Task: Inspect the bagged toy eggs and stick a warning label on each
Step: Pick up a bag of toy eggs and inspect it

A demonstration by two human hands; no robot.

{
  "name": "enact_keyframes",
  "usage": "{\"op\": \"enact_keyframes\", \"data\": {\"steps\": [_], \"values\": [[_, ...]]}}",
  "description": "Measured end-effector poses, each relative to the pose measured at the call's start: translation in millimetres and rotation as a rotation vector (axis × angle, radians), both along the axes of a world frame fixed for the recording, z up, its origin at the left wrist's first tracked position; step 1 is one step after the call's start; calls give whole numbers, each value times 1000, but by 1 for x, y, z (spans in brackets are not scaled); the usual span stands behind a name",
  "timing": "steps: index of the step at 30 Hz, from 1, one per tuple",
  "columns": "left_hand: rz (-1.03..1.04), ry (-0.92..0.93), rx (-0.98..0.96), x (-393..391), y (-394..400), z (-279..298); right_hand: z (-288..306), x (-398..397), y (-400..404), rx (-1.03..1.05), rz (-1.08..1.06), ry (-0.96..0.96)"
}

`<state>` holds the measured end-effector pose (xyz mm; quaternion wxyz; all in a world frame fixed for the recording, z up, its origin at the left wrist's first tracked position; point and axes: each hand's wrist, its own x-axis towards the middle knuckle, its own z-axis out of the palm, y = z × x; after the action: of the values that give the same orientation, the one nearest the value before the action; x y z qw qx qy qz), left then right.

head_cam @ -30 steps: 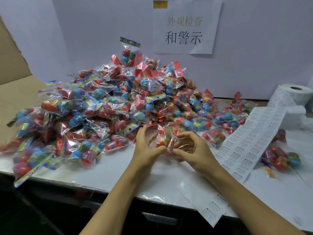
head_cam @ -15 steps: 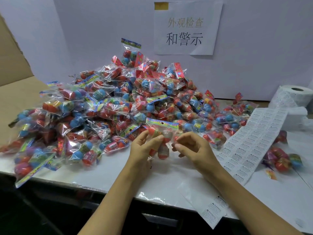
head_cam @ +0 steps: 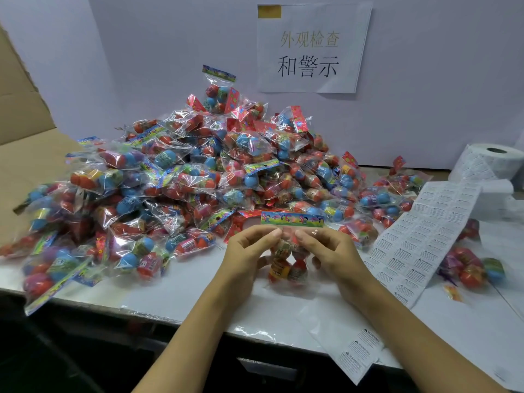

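White table (head_cam: 198, 290) bears heaped egg bags (head_cam: 198, 180) and label strip (head_cam: 419, 245).

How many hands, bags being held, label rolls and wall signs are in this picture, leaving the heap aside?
Hands: 2, left hand and right hand
held bag: 1
label roll: 1
wall sign: 1
Total: 5
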<state>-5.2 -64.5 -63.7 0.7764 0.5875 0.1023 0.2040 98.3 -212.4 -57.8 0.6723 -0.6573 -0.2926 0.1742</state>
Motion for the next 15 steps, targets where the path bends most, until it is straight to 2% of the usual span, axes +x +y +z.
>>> {"op": "enact_keyframes", "data": {"steps": [12,15], "values": [[87,6,20,-1,-3,0,4,1,-2,5,37,137],[66,-2,11,0,-3,0,5,1,-2,35,41,121]]}}
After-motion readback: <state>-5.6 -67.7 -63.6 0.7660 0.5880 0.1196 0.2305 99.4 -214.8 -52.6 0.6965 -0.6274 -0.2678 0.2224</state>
